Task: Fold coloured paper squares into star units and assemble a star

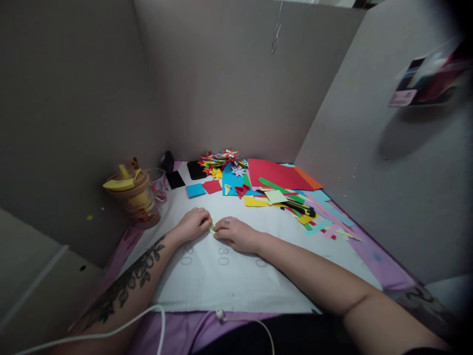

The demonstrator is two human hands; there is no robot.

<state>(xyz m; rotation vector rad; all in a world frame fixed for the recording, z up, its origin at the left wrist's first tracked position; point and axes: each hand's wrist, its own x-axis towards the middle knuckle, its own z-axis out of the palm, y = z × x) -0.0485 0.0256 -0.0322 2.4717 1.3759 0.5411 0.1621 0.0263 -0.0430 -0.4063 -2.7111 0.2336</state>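
Observation:
Between my two hands, low over the white sheet, is a small piece of pale green paper [212,228]. The fingers of my left hand [194,223] are closed on its left side. From the other side, my right hand [236,233] pinches it, fingertips curled in. Most of the paper is hidden behind the fingers, so its folds are hard to make out. Beyond my hands lie blue [195,190] and red paper squares [212,187]. Near them rest a small pale folded piece [227,189] and red folded pieces [242,191].
Folded paper stars [221,160] pile up at the back. Red sheets [277,175], paper strips [325,209] and a black-yellow cutter knife [301,207] lie right. A brown cup [131,195] stands left beside a clear cup [158,183]. A white cable [111,333] crosses my left forearm.

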